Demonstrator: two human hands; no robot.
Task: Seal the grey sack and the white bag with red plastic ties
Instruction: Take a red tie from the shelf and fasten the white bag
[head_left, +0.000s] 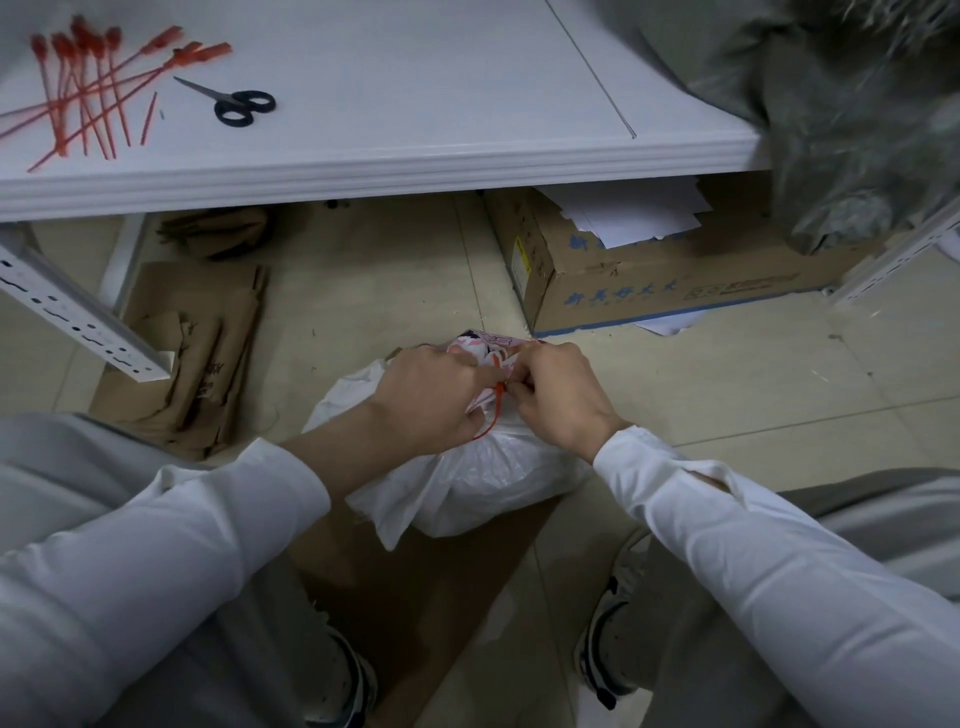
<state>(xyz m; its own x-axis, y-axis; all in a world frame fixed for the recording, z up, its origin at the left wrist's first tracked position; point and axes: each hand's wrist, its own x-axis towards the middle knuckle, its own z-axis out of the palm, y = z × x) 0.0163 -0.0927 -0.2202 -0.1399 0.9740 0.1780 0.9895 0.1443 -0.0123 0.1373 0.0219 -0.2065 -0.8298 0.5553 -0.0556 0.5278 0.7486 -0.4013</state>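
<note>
On the tiled floor (779, 395), just near of the bench (415, 114) edge, the white bag (493, 483) sits between a crouching person's knees. The left hand (431, 395) has its grip closed round the gathered neck, and the right hand (558, 400) pinches a red tie (492, 415) there. Spare red ties (83, 93) and scissors (236, 104) lie far left on the bench, and the grey sack (857, 135) overhangs its right end. Open floor lies to the right.

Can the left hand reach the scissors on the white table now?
Probably yes: nothing lies before the scissors, but the left hand grips the neck of the white bag and must let go first.
</note>
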